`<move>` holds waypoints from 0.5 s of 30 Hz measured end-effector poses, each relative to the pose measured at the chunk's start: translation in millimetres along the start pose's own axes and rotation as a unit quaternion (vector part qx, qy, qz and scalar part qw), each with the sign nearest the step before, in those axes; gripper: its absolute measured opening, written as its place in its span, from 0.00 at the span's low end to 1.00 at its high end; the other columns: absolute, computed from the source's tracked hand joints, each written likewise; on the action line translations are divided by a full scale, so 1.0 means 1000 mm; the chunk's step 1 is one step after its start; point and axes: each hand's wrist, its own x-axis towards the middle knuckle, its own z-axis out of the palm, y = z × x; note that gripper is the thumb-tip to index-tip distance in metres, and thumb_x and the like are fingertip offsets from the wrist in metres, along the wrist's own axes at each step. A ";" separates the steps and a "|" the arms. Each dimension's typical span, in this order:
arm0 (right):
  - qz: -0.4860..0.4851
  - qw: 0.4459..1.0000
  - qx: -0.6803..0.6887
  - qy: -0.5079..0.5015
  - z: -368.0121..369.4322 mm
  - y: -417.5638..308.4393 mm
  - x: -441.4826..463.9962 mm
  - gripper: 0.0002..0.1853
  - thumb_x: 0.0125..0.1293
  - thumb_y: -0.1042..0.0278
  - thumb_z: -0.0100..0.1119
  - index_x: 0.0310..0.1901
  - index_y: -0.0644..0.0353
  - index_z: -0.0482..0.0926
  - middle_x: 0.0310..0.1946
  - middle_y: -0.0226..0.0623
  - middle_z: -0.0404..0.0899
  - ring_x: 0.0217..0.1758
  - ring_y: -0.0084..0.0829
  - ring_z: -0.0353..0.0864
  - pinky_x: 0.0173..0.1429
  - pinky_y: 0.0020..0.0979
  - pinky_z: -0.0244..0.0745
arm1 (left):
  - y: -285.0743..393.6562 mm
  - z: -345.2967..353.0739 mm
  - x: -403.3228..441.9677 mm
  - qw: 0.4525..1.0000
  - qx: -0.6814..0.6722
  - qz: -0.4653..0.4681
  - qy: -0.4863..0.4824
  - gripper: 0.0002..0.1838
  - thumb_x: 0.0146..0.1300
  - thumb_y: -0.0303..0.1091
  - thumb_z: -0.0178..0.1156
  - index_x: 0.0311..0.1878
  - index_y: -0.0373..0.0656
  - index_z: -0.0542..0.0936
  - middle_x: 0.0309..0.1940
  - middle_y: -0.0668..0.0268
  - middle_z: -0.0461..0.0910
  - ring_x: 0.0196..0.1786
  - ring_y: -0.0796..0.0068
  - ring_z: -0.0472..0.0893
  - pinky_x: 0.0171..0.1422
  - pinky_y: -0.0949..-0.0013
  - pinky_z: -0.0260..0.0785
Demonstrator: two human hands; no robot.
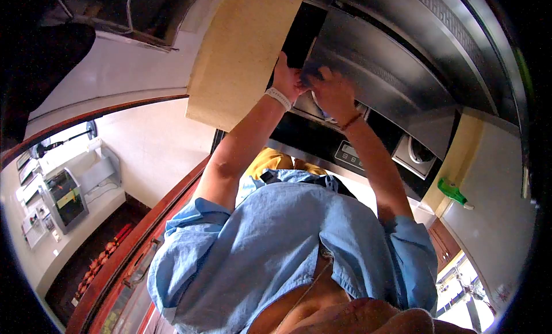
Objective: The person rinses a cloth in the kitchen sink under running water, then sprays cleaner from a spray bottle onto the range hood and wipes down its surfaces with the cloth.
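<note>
My left hand (286,80), with a white band at its wrist, is raised beneath the range hood (379,58). Its thumb stands apart while its other fingers bend toward my right hand. My right hand (335,95), wearing a dark reddish bracelet, has bent fingers and meets the left at a small dark bluish thing (312,75). That thing is blurred and partly covered by fingers, so its kind is unclear. Below the hands lies a black cooktop (305,135) with a display panel (351,154). Something pale beneath my right hand is mostly hidden.
Curved metal hood panels fill the upper right. A green bottle (451,190) is at the right, near a burner (417,153). A beige panel (241,58) stands left of the hands. At far left, a counter holds a dark-fronted appliance (65,199).
</note>
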 end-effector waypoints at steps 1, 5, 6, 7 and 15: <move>-0.004 1.000 0.008 0.002 0.001 -0.004 0.006 0.16 0.56 0.60 0.62 0.48 0.41 0.81 0.49 0.33 0.72 0.47 0.39 0.77 0.45 0.40 0.79 | 0.001 -0.004 0.002 1.000 0.002 0.001 -0.001 0.46 0.62 0.74 0.32 0.53 0.36 0.74 0.50 0.53 0.79 0.51 0.48 0.76 0.62 0.48 0.62; -0.017 0.999 0.004 0.032 0.000 0.018 -0.018 0.17 0.55 0.60 0.62 0.48 0.42 0.81 0.49 0.33 0.72 0.46 0.39 0.77 0.44 0.40 0.79 | 0.004 -0.006 0.002 1.000 0.013 -0.018 -0.016 0.44 0.63 0.72 0.34 0.52 0.35 0.74 0.48 0.54 0.80 0.51 0.51 0.77 0.58 0.51 0.67; -0.014 0.999 0.017 0.046 0.001 0.028 -0.029 0.17 0.55 0.61 0.62 0.48 0.42 0.81 0.48 0.33 0.72 0.46 0.39 0.77 0.44 0.40 0.79 | 0.002 -0.003 -0.001 0.999 0.019 -0.030 0.020 0.42 0.64 0.70 0.35 0.52 0.36 0.75 0.46 0.55 0.80 0.50 0.54 0.77 0.56 0.51 0.69; -0.011 0.998 0.029 0.062 0.004 0.035 -0.034 0.17 0.55 0.61 0.62 0.48 0.43 0.81 0.48 0.32 0.72 0.45 0.40 0.77 0.43 0.40 0.79 | 0.002 0.000 -0.003 0.999 0.021 -0.032 0.019 0.42 0.64 0.70 0.35 0.52 0.36 0.75 0.46 0.55 0.80 0.50 0.54 0.77 0.56 0.51 0.69; 0.028 0.999 0.017 0.040 0.002 0.009 -0.018 0.16 0.57 0.60 0.60 0.48 0.42 0.80 0.47 0.34 0.72 0.47 0.40 0.78 0.43 0.40 0.80 | -0.003 -0.022 0.020 0.997 0.073 0.003 -0.011 0.11 0.68 0.40 0.53 0.41 0.42 0.75 0.36 0.60 0.79 0.40 0.63 0.78 0.46 0.57 0.74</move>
